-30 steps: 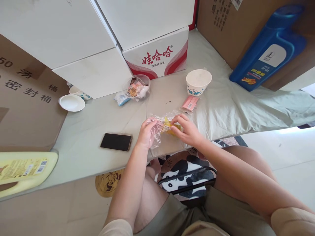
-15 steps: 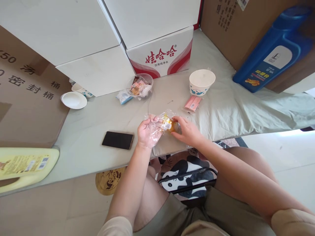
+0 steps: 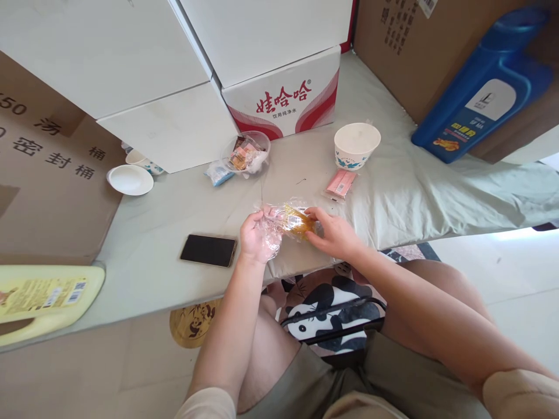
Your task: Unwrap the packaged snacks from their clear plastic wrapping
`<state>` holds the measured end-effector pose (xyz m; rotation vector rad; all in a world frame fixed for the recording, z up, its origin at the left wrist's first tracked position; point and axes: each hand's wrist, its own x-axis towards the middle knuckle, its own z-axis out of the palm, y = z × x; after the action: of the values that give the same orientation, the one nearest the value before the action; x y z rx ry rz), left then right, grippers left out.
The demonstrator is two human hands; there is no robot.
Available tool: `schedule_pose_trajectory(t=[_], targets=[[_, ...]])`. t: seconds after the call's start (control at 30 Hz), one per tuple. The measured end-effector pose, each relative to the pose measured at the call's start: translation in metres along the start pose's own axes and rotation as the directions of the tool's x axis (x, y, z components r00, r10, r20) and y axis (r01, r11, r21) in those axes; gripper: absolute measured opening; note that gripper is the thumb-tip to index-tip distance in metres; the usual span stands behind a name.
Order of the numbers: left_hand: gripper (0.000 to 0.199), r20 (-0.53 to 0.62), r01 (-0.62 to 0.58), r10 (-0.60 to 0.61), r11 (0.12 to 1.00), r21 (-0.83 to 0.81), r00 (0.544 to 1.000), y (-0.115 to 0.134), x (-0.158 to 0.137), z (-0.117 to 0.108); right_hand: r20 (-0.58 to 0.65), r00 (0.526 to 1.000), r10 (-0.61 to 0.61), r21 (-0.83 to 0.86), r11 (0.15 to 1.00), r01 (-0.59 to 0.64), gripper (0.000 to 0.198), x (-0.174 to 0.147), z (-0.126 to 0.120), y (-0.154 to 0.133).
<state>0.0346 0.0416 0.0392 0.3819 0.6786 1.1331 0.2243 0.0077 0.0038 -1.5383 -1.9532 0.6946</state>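
Above the table's front edge, both hands hold a small yellow item (image 3: 297, 222) wrapped in clear crinkled plastic film (image 3: 273, 230); a barcode label shows on it, and its exact kind is unclear. My left hand (image 3: 254, 237) is closed on the gathered film. On the other side, my right hand (image 3: 331, 231) grips the yellow item's end between thumb and fingers. Beyond the right hand lies a flat pink packet (image 3: 341, 184), just in front of a white paper bowl (image 3: 357, 145) with blue leaf prints. A dark phone (image 3: 208, 250) lies left of my left hand.
Farther back stand a clear bowl of wrapped snacks (image 3: 251, 152), a blue-white packet (image 3: 219, 173) and a white water carton (image 3: 283, 96). At left are a tilted paper bowl (image 3: 130, 180) and a yellow jug (image 3: 48, 297). A blue bottle (image 3: 480, 99) leans at right.
The yellow item has turned in the hands, so its barcode label shows less and more of its yellow side faces up. Both hands stay in nearly the same place.
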Motion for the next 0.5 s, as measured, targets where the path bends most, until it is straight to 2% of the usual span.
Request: schedule_pose_trajectory(t=[0.4,0.5], targets=[[0.018,-0.126,-0.035,0.047,0.995,0.099,0.991,0.0032,0.0022,0.0021,-0.135,0.988,-0.072,0.098,0.991,0.086,0.036,-0.0001,-0.0020,0.0031],[0.019,-0.107,-0.034,0.043,0.995,0.089,0.993,0.0036,0.0015,0.0000,-0.171,0.980,-0.105,0.106,0.987,0.124,0.029,0.0002,-0.0061,-0.0008]])
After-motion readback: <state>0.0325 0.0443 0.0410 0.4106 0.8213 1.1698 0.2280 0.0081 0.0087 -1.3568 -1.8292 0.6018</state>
